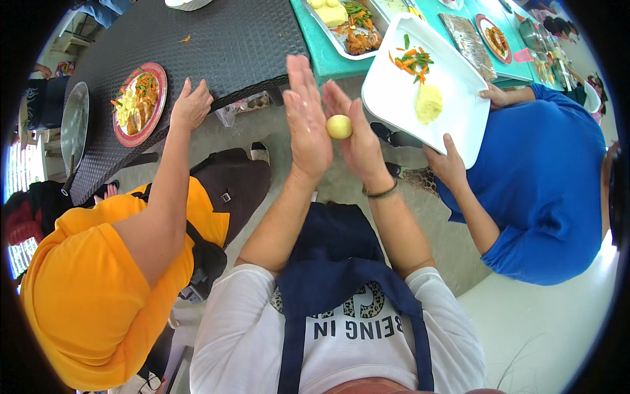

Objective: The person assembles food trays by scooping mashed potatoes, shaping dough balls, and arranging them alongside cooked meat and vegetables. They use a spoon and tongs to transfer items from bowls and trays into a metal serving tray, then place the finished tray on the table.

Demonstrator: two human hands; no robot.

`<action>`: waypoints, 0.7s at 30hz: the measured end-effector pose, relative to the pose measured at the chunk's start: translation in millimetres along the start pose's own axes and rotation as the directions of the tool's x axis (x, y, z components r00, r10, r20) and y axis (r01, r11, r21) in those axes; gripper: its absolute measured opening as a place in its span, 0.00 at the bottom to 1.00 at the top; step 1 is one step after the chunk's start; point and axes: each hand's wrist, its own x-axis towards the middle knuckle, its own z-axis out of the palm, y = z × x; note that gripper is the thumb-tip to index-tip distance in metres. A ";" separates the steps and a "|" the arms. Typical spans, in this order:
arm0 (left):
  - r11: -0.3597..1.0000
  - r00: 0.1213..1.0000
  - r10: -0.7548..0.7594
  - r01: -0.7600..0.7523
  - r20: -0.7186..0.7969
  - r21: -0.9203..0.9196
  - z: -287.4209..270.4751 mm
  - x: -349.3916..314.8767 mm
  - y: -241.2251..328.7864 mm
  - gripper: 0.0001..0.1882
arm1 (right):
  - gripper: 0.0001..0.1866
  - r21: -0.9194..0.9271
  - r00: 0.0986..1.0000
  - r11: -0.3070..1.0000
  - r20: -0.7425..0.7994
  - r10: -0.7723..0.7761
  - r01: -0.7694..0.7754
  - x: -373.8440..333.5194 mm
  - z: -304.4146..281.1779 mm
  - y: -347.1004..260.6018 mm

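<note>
Between my two raised palms sits a smooth ball of yellow mash [339, 127]. My left hand [310, 128] presses flat beside it with the fingers stretched upward, and some pale residue shows on its palm. On the ball's other side is my right hand [361, 144], its fingers partly hidden and a dark bracelet at the wrist. To the right, a person in a blue shirt holds a white tray [394, 108] tilted toward me. On that tray lie cut carrots and green beans [413, 62] and a mound of yellow mash [429, 104].
A dark woven-top table [243, 46] carries a red-rimmed plate of food [163, 108]. On the turquoise table [321, 62] stands a metal tray [338, 43] with mash, vegetables and meat. A person in yellow stands close on my left, one hand [192, 105] at the table edge.
</note>
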 end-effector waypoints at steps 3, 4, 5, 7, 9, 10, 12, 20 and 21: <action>0.975 0.999 -0.005 0.015 -0.045 0.224 -13.5 5.6 -13.6 0.38 | 0.33 -0.070 0.979 0.978 0.078 -0.191 0.196 -11.7 27.5 -27.9; 0.981 0.996 -0.073 0.080 -0.047 0.176 -3.0 -3.4 -11.9 0.37 | 0.33 -0.121 0.972 0.966 0.076 -0.221 0.229 -6.4 27.4 -37.3; 0.981 0.990 -0.136 0.141 -0.046 0.133 7.6 -12.5 -10.5 0.37 | 0.34 -0.198 0.967 0.947 0.070 -0.243 0.252 3.6 24.9 -42.3; 0.975 0.975 -0.222 0.222 -0.001 0.025 10.5 -27.8 -21.6 0.37 | 0.34 -0.350 0.956 0.891 0.059 -0.288 0.290 25.3 16.0 -50.5; 0.970 0.971 -0.238 0.239 0.016 -0.044 27.5 -32.0 -8.2 0.37 | 0.36 -0.205 0.983 0.964 -0.034 -0.182 0.171 23.8 5.2 -45.0; 0.978 0.980 -0.196 0.198 0.037 -0.068 32.3 -28.4 -3.6 0.38 | 0.36 -0.081 0.991 0.991 -0.072 -0.113 0.107 19.3 1.7 -44.2; 0.990 0.994 -0.101 0.105 0.052 -0.097 34.3 -23.0 -3.9 0.39 | 0.38 0.144 0.997 0.990 -0.078 0.011 0.000 1.4 -5.2 -36.8; 0.959 0.995 -0.054 0.030 0.079 0.283 48.3 -28.5 -35.6 0.38 | 0.37 -0.008 0.958 0.958 -0.011 -0.288 0.288 -12.3 -12.4 -78.5; 0.958 0.991 -0.066 0.030 0.117 0.286 57.9 -38.0 -35.9 0.38 | 0.36 0.010 0.967 0.968 -0.045 -0.250 0.250 -10.0 -21.1 -77.4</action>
